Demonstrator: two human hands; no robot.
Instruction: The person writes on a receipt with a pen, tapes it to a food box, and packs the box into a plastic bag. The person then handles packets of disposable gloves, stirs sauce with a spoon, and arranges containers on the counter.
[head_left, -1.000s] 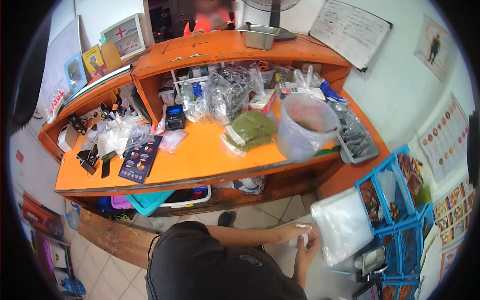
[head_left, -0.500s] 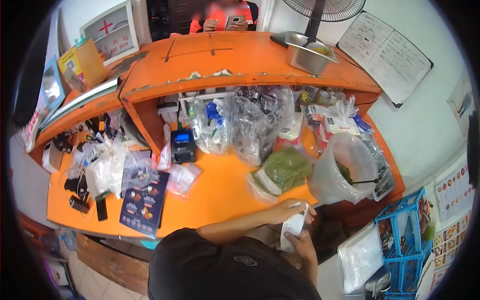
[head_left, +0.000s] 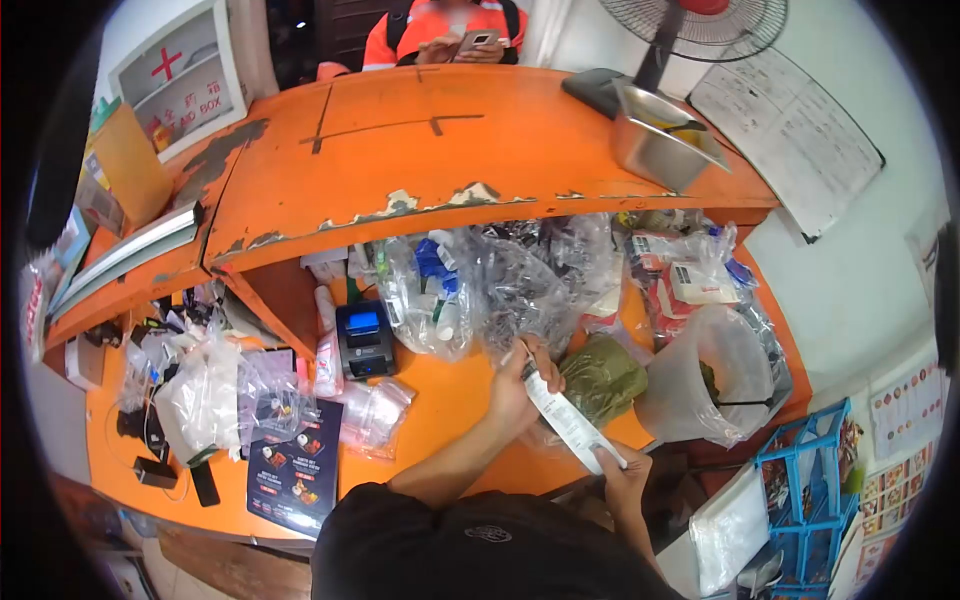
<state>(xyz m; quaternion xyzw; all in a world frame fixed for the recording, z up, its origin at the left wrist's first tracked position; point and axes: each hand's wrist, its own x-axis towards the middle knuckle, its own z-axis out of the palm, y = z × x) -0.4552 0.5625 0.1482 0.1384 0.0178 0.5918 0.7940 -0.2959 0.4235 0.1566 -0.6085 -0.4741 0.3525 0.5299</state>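
Note:
A long white paper receipt (head_left: pixel 566 420) with printing on it is stretched between my two hands, slanting down to the right. My left hand (head_left: pixel 520 388) pinches its upper end, fingers closed. At the lower end, my right hand (head_left: pixel 627 476) grips the paper between thumb and fingers. Just behind the receipt lies a green bundle (head_left: pixel 602 380) in clear plastic, partly covered by my left hand and the paper. To the right of it stands a translucent bucket (head_left: pixel 690 385) lined with plastic.
A dark printed menu (head_left: pixel 293 470), a small black printer (head_left: pixel 366 340) and plastic bags (head_left: pixel 205 390) lie on the orange desk. Above is a raised counter (head_left: pixel 400 150) with a metal container (head_left: pixel 660 145). Blue baskets (head_left: pixel 800 500) stand right. A person (head_left: pixel 450 40) across the counter holds a phone.
My hands have risen toward the desk, and the receipt is now drawn out long between them. The view has shifted, so the counter looks nearer.

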